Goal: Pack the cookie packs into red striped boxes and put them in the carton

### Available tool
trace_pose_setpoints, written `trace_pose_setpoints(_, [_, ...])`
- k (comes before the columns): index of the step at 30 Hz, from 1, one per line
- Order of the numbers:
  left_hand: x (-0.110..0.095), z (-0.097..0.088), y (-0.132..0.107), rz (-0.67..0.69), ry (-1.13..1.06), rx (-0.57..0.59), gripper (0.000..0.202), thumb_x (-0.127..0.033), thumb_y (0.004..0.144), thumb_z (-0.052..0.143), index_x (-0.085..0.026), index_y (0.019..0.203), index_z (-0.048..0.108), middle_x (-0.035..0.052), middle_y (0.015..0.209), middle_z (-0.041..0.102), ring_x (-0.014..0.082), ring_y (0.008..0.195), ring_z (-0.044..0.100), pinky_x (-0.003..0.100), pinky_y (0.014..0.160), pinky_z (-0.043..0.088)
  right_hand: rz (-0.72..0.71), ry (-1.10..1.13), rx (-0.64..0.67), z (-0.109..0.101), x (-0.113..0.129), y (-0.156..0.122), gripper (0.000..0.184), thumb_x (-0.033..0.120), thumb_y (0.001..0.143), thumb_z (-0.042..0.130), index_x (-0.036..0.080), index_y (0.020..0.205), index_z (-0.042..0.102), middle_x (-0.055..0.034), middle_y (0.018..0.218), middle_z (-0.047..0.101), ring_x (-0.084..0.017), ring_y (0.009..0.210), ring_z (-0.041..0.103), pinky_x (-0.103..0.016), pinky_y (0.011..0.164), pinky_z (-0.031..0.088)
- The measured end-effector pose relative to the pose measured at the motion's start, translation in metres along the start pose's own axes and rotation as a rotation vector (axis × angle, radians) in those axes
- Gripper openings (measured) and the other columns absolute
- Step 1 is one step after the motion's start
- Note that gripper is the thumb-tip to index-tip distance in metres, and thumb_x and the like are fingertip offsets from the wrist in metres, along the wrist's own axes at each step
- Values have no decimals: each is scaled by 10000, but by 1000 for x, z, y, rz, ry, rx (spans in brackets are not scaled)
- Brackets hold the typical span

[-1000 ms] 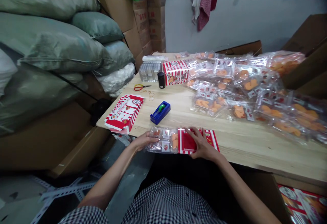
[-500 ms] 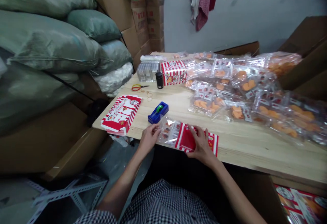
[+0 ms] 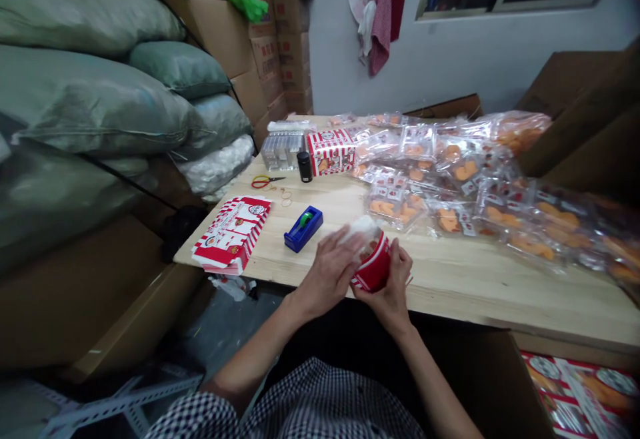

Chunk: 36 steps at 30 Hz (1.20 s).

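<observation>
Both hands meet at the near edge of the wooden table (image 3: 480,285). My right hand (image 3: 391,285) grips a red-and-white striped carton (image 3: 374,267), held upright off the table. My left hand (image 3: 333,269) presses a clear plastic packet (image 3: 361,229) of orange pieces into the carton's top, with its fingers curled over the packet. Most of the packet is hidden inside the carton and behind my fingers.
A blue tape dispenser (image 3: 303,229) lies just left of my hands. A stack of flat striped cartons (image 3: 231,233) sits at the table's left corner. Scissors (image 3: 265,181), a black cylinder (image 3: 304,166) and an assembled striped box (image 3: 331,151) stand further back. Several clear packets (image 3: 465,172) cover the right half.
The carton lay flat on the table with the packet beside it; now it is lifted and opened up, and my left hand has brought the packet into its top.
</observation>
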<state>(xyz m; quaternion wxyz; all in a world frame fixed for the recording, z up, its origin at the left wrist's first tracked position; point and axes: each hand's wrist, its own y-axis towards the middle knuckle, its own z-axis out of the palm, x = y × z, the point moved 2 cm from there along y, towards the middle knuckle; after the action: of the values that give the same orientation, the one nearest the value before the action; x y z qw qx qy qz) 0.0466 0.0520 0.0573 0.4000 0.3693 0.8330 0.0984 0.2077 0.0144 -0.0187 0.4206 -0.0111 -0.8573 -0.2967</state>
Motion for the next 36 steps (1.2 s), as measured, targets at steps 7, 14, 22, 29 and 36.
trace_pose_setpoints(7, [-6, 30, -15, -394, -700, -86, 515, -400, 945, 584, -200, 1416, 521, 118, 1341, 635, 290, 1247, 581, 416, 1046, 473, 124, 155, -144, -18, 19, -13, 1385, 420, 574, 896, 307, 1593, -36, -135, 1434, 234, -372, 1371, 303, -565, 1087, 363])
trace_pose_setpoints(14, [10, 25, -4, -283, -811, 61, 446, -386, 933, 613, -192, 1329, 553, 100, 1283, 619, 244, 1178, 577, 355, 1060, 417, 383, 584, -154, -45, 17, 10, 411, 512, 943, 509, 232, 1226, 613, -61, 1113, 620, -233, 1064, 563, -366, 965, 420])
trace_pose_setpoints(22, [-3, 28, -2, -448, -762, -190, 220, -315, 981, 480, -166, 943, 637, 12, 843, 611, 171, 830, 546, 257, 793, 427, 516, 775, -267, -28, 30, 6, 209, 424, 919, 597, 234, 884, 518, 57, 739, 518, -129, 669, 480, -233, 652, 398])
trace_pose_setpoints(29, [1, 32, 5, -524, -779, -243, 128, -275, 909, 565, -173, 886, 639, -7, 773, 606, 161, 766, 548, 243, 715, 427, 570, 743, -334, -25, 30, 17, 162, 307, 833, 643, 237, 842, 497, 78, 652, 484, -112, 566, 433, -211, 561, 368])
trace_pose_setpoints(36, [9, 30, -8, -495, -1234, -184, 456, -464, 916, 575, -137, 1226, 644, 136, 1206, 686, 281, 1114, 635, 391, 992, 463, 575, 781, -350, -18, 27, 19, 175, 292, 802, 657, 243, 847, 496, 81, 642, 518, -116, 555, 479, -212, 549, 373])
